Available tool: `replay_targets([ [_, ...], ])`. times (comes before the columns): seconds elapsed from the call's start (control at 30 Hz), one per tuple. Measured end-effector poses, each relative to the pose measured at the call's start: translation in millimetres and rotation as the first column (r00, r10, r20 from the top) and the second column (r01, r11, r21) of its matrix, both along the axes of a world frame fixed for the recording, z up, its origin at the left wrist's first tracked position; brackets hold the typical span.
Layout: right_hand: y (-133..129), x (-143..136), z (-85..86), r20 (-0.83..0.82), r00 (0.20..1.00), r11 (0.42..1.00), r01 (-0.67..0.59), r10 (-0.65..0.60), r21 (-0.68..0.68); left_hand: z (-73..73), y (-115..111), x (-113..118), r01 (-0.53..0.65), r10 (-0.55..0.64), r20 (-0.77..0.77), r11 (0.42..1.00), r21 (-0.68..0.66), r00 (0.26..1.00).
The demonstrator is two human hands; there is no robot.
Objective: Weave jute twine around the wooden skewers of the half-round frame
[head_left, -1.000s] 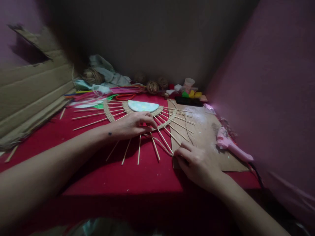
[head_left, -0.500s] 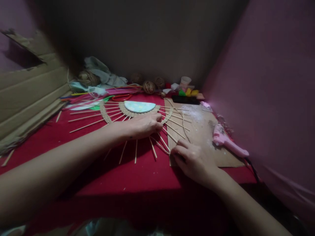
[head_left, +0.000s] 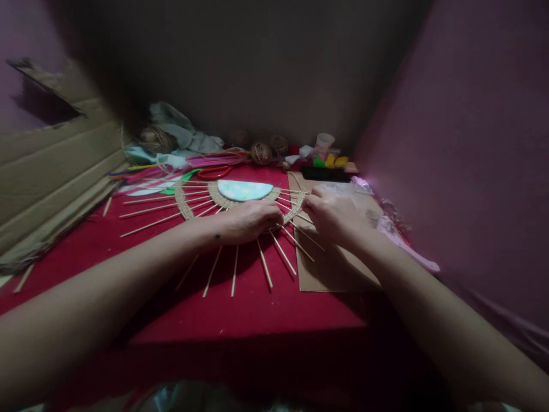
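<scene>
Thin wooden sticks (head_left: 265, 263) fan out from a half-round woven piece with a pale blue padded centre (head_left: 244, 190). A second band of woven twine (head_left: 182, 201) crosses the sticks farther out. My left hand (head_left: 253, 220) lies over the lower right of the piece, its fingers closed on the woven band and sticks. At the band's right end my right hand (head_left: 326, 212) is closed in a pinch; the twine at its fingertips is mostly hidden.
A cardboard sheet (head_left: 315, 274) lies on the red cloth (head_left: 193, 320), with a pink glue gun (head_left: 407, 246) at its right. Behind are twine balls (head_left: 261, 153), red-handled scissors (head_left: 214, 172), a black phone (head_left: 325, 174) and a clear cup (head_left: 325, 143). Torn cardboard (head_left: 55, 166) stands left.
My right hand has moved up and away from me, from the lower stick ends to the outer band's right end. My left hand stays nearly in place, and the piece has turned slightly.
</scene>
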State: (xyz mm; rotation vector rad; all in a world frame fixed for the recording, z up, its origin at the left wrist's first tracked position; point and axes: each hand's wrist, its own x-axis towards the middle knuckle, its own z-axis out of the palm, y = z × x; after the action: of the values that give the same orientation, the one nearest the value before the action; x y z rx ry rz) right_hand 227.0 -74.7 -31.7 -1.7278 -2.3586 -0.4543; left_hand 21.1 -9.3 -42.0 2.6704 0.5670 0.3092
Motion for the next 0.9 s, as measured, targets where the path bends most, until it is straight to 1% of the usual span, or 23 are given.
replay_targets([
  [0.07,15,-2,-2.5,-0.031,0.999,0.999,0.012,-0.013,-0.035,1.8,-1,-2,-0.054,0.054,0.003,0.997,-0.058,0.999],
  [0.13,21,-6,-6.6,-0.058,0.998,0.997,0.029,-0.034,-0.077,4.4,-2,-4,-0.078,0.078,-0.002,0.992,-0.096,0.997],
  [0.23,16,-11,-10.6,-0.076,0.995,0.993,0.061,-0.069,-0.104,7.2,-3,-7,-0.051,0.050,-0.016,0.993,-0.103,0.999],
  [0.33,8,-11,-9.9,-0.096,0.990,0.989,0.097,-0.108,-0.109,6.3,-2,-9,-0.005,0.006,0.004,0.997,-0.076,1.000],
  [0.43,4,-8,-8.8,-0.130,0.984,0.988,0.104,-0.118,-0.113,2.1,-2,-10,0.050,-0.050,0.054,0.999,-0.015,0.997],
  [0.5,4,-5,-10.4,-0.149,0.984,0.991,0.083,-0.097,-0.101,-1.5,-3,-9,0.055,-0.058,0.066,0.997,0.045,0.996],
  [0.63,6,0,-17.2,-0.165,0.985,0.996,0.042,-0.054,-0.075,-9.3,-7,-6,0.011,-0.020,0.067,0.990,0.144,0.998],
  [0.73,6,2,-19.6,-0.198,0.980,0.998,0.019,-0.032,-0.064,-14.6,-9,-3,-0.007,-0.010,0.072,0.973,0.229,0.997],
  [0.83,4,2,-16.3,-0.262,0.965,0.996,-0.007,-0.015,-0.084,-18.8,-8,-1,-0.027,-0.004,0.103,0.954,0.299,0.995],
  [0.9,1,3,-10.9,-0.332,0.943,0.993,-0.038,0.000,-0.107,-20.7,-6,0,-0.048,0.005,0.134,0.946,0.320,0.991],
])
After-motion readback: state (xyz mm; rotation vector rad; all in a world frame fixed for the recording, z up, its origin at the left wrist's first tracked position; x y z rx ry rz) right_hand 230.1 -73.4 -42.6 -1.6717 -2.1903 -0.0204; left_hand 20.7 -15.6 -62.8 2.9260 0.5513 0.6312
